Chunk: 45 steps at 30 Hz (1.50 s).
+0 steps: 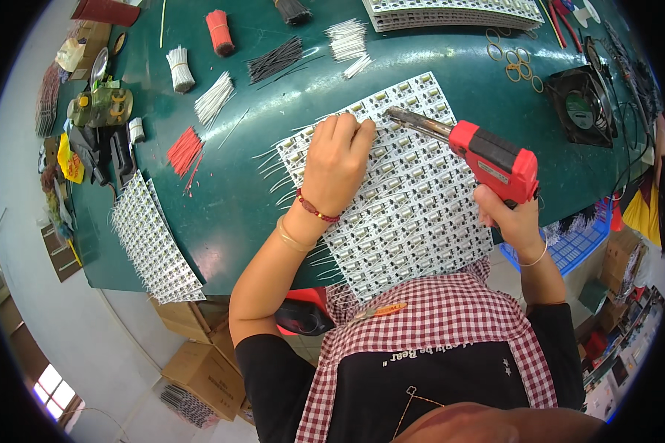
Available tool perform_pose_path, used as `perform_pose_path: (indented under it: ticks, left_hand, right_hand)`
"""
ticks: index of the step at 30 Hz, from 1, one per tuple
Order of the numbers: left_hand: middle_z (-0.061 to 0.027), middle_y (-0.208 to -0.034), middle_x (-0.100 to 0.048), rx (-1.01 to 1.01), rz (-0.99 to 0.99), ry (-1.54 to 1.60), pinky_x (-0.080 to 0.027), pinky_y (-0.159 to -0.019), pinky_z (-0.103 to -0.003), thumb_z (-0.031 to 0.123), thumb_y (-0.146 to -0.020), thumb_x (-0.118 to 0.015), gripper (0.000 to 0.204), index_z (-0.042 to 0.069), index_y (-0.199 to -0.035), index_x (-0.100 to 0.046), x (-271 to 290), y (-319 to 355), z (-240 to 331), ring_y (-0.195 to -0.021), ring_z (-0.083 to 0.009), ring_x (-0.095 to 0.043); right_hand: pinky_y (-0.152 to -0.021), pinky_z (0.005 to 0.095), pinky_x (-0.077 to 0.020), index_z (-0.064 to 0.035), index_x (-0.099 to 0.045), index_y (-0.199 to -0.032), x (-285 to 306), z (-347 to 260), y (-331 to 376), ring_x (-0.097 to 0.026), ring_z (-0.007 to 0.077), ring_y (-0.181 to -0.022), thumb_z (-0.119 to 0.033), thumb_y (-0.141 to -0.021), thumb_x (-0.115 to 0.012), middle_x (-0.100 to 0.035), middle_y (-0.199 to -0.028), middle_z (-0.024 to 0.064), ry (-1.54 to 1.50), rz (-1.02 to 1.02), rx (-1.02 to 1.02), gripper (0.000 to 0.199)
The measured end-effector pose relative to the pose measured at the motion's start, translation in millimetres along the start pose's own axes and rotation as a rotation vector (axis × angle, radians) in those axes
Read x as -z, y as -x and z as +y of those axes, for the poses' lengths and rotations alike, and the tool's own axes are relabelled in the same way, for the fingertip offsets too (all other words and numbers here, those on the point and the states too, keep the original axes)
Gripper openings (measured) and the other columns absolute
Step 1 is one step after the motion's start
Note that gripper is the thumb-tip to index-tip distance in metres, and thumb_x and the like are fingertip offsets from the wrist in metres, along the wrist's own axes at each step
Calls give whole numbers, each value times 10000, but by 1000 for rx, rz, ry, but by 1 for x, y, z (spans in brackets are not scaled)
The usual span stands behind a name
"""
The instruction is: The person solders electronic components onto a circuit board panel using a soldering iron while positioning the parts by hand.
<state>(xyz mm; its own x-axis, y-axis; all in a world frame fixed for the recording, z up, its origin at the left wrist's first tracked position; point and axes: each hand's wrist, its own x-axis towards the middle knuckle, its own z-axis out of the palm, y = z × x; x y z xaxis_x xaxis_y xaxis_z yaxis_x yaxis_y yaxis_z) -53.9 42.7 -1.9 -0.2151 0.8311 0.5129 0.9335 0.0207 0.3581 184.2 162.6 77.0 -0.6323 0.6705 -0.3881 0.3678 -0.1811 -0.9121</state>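
A large white circuit board panel (414, 199), made of many small repeated units, lies at an angle on the table and reaches over its near edge onto my apron. White wires (272, 173) stick out along its left side. My left hand (340, 159) rests on the panel's upper left part, fingers curled down and closed; what they pinch is hidden. My right hand (511, 218) grips a red and black soldering gun (499, 159) by its handle. The metal tip points left and meets or hovers over the panel's top rows, just right of my left fingers.
Bundles of red wires (185, 150), white wires (214, 98) and black wires (275, 59) lie on the green table (222, 221). More panels are stacked at the back (451, 16) and left (155, 240). A black fan (580, 107) and rubber bands (521, 63) are right.
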Motion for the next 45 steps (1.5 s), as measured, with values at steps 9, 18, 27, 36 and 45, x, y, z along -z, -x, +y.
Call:
perform_pose_path:
  ticks: [9,18,27,36,45]
  left_hand:
    - [-80,-762,-455,9,-18,-29,-450,-634,-340,-28,-713,-661,202,20,-908,-641,0,0,3,-691,-231,-516]
    - [-84,-764,-448,5,-20,-47,-453,-642,-337,-24,-710,-647,212,20,-918,-638,-4,0,3,-690,-231,-514]
    - [-84,-765,-446,11,-42,-39,-443,-645,-336,-27,-716,-639,217,21,-928,-641,1,-1,6,-699,-231,-510]
    - [-70,-782,-542,119,95,-3,-437,-625,-350,-28,-725,-681,144,34,-854,-666,15,-11,0,-703,-234,-533]
    - [-73,-737,-472,116,-25,73,-444,-635,-351,-39,-697,-653,181,42,-858,-677,4,-9,-8,-705,-234,-516]
  right_hand:
    - [-496,207,-404,-29,-648,-894,-2,2,-6,-501,23,-543,-111,-810,-753,-588,-674,-42,77,-13,80,157]
    - [-507,205,-412,-21,-650,-942,-2,3,-1,-510,26,-556,-84,-809,-750,-597,-682,-42,42,27,133,178]
    - [-444,204,-402,-19,-635,-950,0,1,-1,-508,32,-486,-74,-820,-744,-599,-672,-22,-24,11,58,179]
    - [-441,202,-407,-14,-628,-971,-2,-5,-4,-515,38,-491,-84,-824,-745,-595,-672,-15,-61,22,61,200]
    - [-445,204,-402,-29,-633,-926,-5,-2,-5,-511,41,-482,-112,-833,-744,-578,-626,-21,-25,-7,3,167]
